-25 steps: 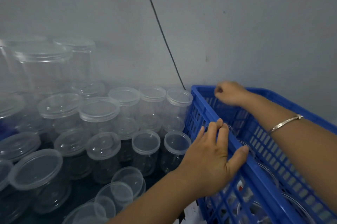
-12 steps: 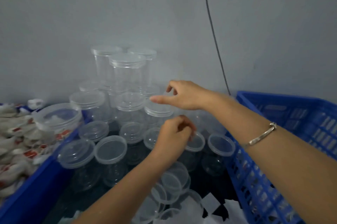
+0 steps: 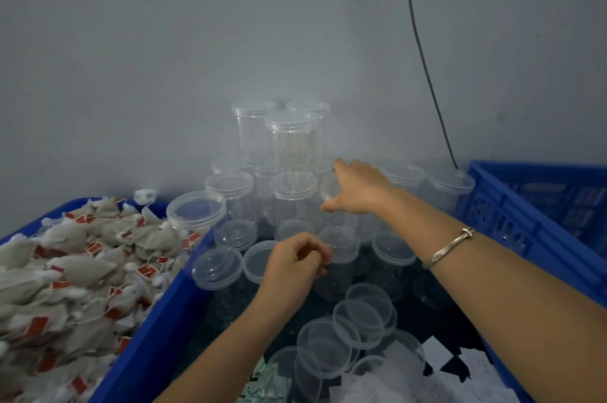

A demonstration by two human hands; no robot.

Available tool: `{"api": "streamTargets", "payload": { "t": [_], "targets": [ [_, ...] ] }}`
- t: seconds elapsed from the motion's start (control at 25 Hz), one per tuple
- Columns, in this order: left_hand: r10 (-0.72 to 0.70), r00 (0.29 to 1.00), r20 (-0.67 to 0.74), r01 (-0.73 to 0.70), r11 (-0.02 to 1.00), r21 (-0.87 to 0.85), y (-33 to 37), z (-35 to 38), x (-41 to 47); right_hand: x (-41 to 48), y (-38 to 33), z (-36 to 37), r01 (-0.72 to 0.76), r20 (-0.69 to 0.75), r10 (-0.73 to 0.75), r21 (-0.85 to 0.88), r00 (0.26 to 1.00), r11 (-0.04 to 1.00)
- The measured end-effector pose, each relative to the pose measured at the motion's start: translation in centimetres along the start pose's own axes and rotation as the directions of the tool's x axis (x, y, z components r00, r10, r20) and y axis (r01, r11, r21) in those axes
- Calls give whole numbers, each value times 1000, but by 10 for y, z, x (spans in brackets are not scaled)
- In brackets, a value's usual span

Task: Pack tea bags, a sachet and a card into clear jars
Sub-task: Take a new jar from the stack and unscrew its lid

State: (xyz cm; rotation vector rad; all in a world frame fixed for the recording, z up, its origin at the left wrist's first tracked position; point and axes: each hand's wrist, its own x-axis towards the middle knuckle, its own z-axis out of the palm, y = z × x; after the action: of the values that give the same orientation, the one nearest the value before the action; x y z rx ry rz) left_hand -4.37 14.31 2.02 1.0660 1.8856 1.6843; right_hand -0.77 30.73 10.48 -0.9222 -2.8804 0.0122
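Clear lidded jars [image 3: 294, 187] stand crowded against the wall, with three more jars [image 3: 292, 140] stacked on top of them. My right hand [image 3: 359, 189] reaches over them, thumb and fingers spread around the top of one jar [image 3: 328, 187]; whether it grips the jar is unclear. My left hand [image 3: 295, 263] hovers lower with fingers curled and nothing visible in them, beside another lidded jar [image 3: 343, 246]. Tea bags [image 3: 82, 271] with red tags fill a blue tray [image 3: 154, 327] on the left. White cards [image 3: 473, 366] and green sachets [image 3: 259, 379] lie at the bottom.
A blue slatted crate [image 3: 532, 205] stands on the right under my right forearm. Several loose clear lids [image 3: 361, 314] lie near the front. A black cable [image 3: 423, 57] runs down the grey wall behind the jars.
Both hands left the blue crate's rim and moved left over the jars. The view swung left, bringing the tea bag tray into sight. My right hand has reached further onto a jar.
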Motion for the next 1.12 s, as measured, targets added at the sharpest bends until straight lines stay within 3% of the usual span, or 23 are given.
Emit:
{"api": "streamTargets", "payload": {
  "t": [0.12, 0.28, 0.56, 0.72, 0.96, 1.12],
  "targets": [
    [-10, 1000, -4, 10, 1000, -20, 0, -13, -13, -15, -3, -12, -41, -22, 42, 52, 999, 998],
    [52, 998, -30, -49, 995, 83, -3, -21, -39, -57, -6, -32, -13, -19, 15, 120, 1000, 993],
    [46, 983, 177, -27, 994, -106, -23, 1, -111, -171, -37, -2, 73, 136, -95, 161, 986, 984],
    [108, 988, 108, -86, 978, -187, -52, 13, -156, -220, -58, 37, 122, 210, -144, 116, 967, 986],
    [133, 983, 127, -104, 972, -210, -102, 8, -217, -267, -89, 78, 212, 229, -171, -168, 958, 963],
    [155, 983, 98, -154, 988, -21, -110, 0, -228, -271, -109, 78, 292, 319, -233, -153, 919, 944]
  ]
}}
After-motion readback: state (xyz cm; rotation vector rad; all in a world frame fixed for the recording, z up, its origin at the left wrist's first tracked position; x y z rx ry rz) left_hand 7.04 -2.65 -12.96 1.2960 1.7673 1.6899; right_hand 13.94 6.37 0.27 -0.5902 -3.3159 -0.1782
